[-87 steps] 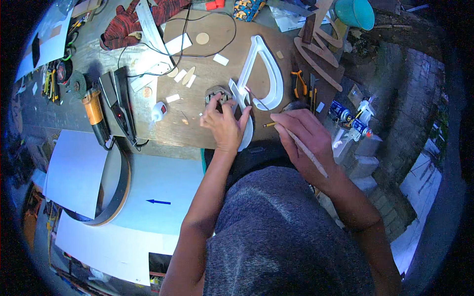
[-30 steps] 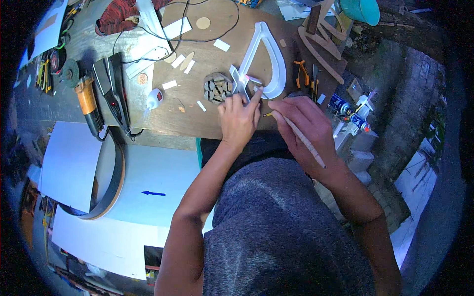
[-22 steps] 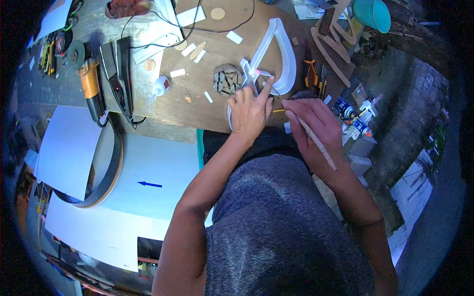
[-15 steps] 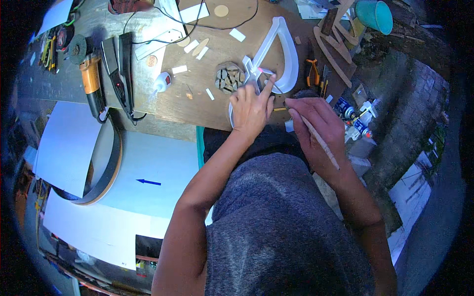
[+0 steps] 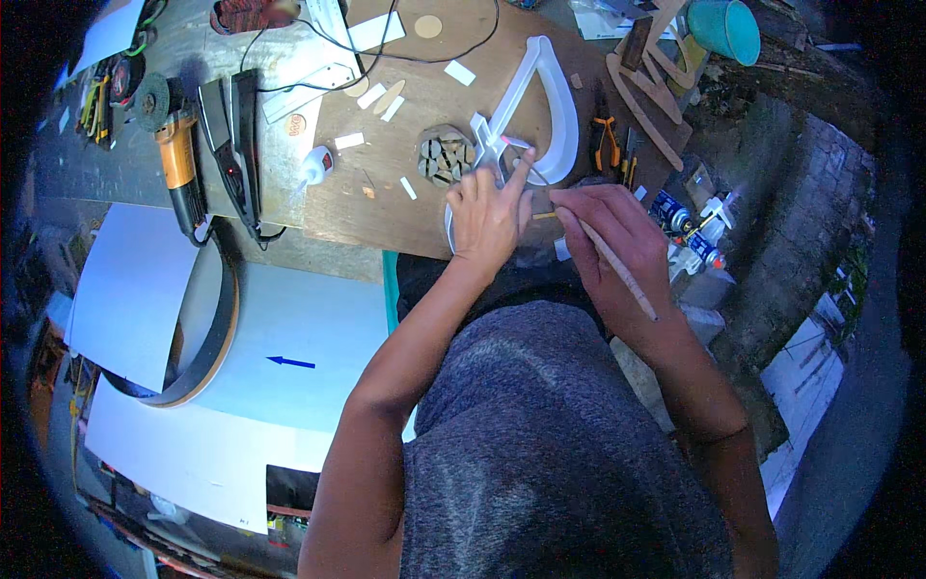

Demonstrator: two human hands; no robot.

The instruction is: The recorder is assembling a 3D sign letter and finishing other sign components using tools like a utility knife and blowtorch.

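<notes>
A white hollow shape with raised walls, curved on one side and pointed at the top, lies on the brown board. My left hand rests over its lower part, index finger stretched out onto the white wall and the other fingers spread. To the right, my right hand is closed around a slim tool with a long pale handle, held like a pen. Its thin front end points toward the white shape near my left index fingertip; whether it touches cannot be made out. Beside my left hand is a many-sided dish of small dark-and-tan pieces.
A white glue bottle, hair straightener and orange angle grinder lie left. Orange-handled pliers, blue cans and a teal cup are right. White sheets and a curved dark-edged ring are lower left.
My right hand and the slim tool have shifted slightly left toward the white shape. My left hand stays nearly in place on it.
</notes>
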